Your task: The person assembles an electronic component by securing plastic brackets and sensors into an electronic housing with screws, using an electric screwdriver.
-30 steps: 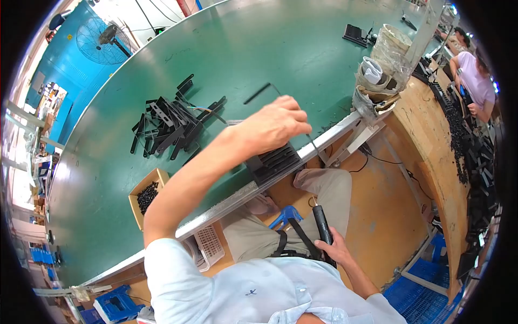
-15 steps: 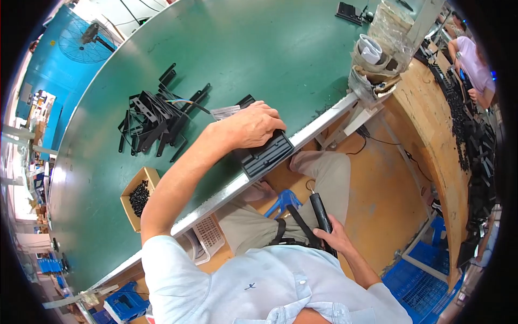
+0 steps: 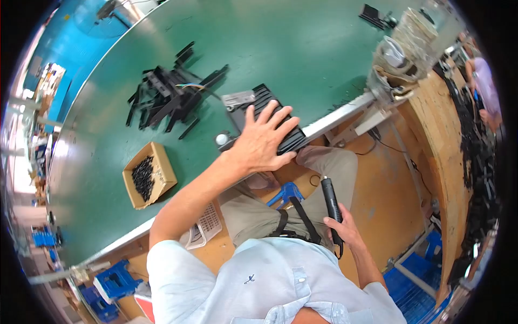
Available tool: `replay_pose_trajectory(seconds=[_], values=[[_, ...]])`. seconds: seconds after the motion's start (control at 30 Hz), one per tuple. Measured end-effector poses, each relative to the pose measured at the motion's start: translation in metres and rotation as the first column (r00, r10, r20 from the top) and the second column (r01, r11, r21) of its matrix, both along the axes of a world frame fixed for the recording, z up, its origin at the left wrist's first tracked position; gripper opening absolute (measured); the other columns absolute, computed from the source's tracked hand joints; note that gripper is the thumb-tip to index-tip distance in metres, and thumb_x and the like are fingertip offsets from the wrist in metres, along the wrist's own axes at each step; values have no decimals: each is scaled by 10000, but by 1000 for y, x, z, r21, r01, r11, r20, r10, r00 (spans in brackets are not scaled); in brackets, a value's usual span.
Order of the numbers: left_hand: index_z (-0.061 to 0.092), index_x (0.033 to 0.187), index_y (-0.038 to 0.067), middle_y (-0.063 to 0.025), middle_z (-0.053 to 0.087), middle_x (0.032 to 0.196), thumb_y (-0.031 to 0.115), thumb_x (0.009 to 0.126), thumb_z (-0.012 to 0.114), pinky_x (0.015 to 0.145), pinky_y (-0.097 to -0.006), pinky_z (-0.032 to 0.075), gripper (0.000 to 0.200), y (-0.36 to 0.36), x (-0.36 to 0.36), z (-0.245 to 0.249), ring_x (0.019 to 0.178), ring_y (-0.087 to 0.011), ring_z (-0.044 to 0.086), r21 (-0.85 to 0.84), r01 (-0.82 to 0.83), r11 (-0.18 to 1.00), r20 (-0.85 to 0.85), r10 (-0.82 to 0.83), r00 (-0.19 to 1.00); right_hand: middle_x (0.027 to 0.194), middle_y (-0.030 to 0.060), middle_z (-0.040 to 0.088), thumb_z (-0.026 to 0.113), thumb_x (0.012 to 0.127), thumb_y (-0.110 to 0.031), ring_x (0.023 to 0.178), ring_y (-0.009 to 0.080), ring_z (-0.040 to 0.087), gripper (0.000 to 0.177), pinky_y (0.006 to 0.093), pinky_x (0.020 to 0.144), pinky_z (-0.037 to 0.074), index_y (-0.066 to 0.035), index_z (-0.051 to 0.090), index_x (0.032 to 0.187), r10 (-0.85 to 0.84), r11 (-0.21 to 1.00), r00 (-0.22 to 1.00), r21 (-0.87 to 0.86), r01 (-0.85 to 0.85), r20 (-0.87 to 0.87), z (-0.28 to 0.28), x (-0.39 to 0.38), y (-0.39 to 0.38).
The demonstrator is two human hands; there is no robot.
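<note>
My left hand [image 3: 261, 137] lies with its fingers spread on a black ribbed unit [image 3: 291, 141] at the front edge of the green table [image 3: 259, 32]. A silver labelled plate [image 3: 238, 99] and a small white round part [image 3: 222, 140] show at the unit's left side. Over my lap, my right hand [image 3: 345, 229] is wrapped round a black electric screwdriver [image 3: 331, 202], its tip pointing away from me. Further left on the table is a pile of black brackets [image 3: 167, 94] with coloured wires. Nearer me stands a cardboard box [image 3: 164, 167] of small black screws.
Plastic-wrapped rolls [image 3: 396, 67] hang at the table's right corner. Right of them, a wooden bench [image 3: 431, 135] holds many black parts. A person [image 3: 485, 89] is at the far right. A white basket [image 3: 208, 224] sits under the table edge.
My left hand has gone from gripping the ribbed unit to lying spread on it; the unit has turned. The white round part now shows. The screwdriver is more upright in my right hand.
</note>
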State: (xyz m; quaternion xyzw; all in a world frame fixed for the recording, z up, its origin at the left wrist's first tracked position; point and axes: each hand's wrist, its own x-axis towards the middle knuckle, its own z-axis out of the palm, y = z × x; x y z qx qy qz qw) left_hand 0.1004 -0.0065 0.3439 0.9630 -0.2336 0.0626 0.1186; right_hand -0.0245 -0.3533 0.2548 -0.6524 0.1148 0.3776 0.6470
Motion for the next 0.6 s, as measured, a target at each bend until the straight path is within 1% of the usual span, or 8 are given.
replay_pose_trajectory(seconds=[0.1,0.17,0.23,0.33,0.37,0.43,0.53,0.6], values=[[555,1422,119,-160,485,1525,491,780,768,1080,-753,294,771,-2,-2,-7,1479,-427,350,-6,-35,999,86,35,996,759,34,574,810,904,-204,473,159,576,595,316,419,479,-27,449,1342,-29,999,1000,28,29,7,-4,-1,-4],[572,1393,111,-166,496,1509,504,756,773,1075,-775,285,775,3,-1,-3,1462,-427,361,-141,-4,990,1,4,1000,756,53,573,799,907,-192,436,175,557,593,314,400,471,-26,439,1347,-56,995,998,87,52,39,0,-1,-5],[581,1374,95,-175,503,1494,514,744,767,1087,-796,261,779,5,3,-8,1453,-420,365,-162,8,987,-8,-9,1000,781,68,573,788,896,-215,501,177,596,719,300,411,503,-23,377,1454,-32,982,999,186,29,13,13,2,-7],[582,1374,64,-187,494,1502,513,757,751,1098,-816,232,782,5,3,-14,1466,-401,353,-136,29,990,33,-25,999,794,68,575,791,883,-234,505,168,584,729,285,428,497,-20,395,1456,11,923,995,383,-47,96,34,-1,-6],[572,1384,59,-192,478,1513,540,773,748,1112,-820,218,797,5,-3,-10,1472,-407,346,-140,31,990,84,-20,996,803,66,575,795,866,-205,530,170,597,694,289,450,503,-19,412,1414,67,941,991,321,-102,119,33,-1,-7],[620,1321,64,-178,553,1434,446,810,782,1128,-697,326,658,7,-24,-9,1378,-378,461,-212,62,975,295,3,956,822,63,576,804,832,-147,581,173,623,627,299,494,514,-17,447,1331,165,962,973,193,-195,159,30,0,-6],[706,1164,76,-136,667,1268,293,818,818,1059,-537,440,424,30,-75,17,1175,-322,602,-467,129,875,246,-12,969,809,45,590,850,803,-166,587,143,615,599,283,507,503,-23,487,1258,214,962,971,147,-228,104,38,-12,15],[749,969,87,-71,732,1019,137,789,829,907,-426,505,204,63,-123,43,972,-271,658,-485,-37,874,314,214,925,795,41,593,857,797,-154,571,135,603,617,292,509,507,-22,489,1274,281,940,955,173,-293,92,26,-13,15]])
